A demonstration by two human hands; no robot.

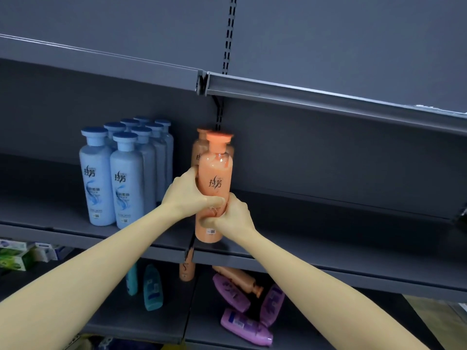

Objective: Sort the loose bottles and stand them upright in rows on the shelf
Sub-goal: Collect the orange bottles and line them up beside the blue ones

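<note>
orange bottle [215,178] upright, gripped low between both hands' fingers [214,200].

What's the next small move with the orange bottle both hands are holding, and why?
Probably set the orange bottle down on the shelf, directly in front of the orange row: left hand and right hand hold it upright there.

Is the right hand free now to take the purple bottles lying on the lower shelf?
Probably not yet: the right hand grips the orange bottle, together with the left hand. Once it lets go, nothing seems to block the purple bottles below.
</note>
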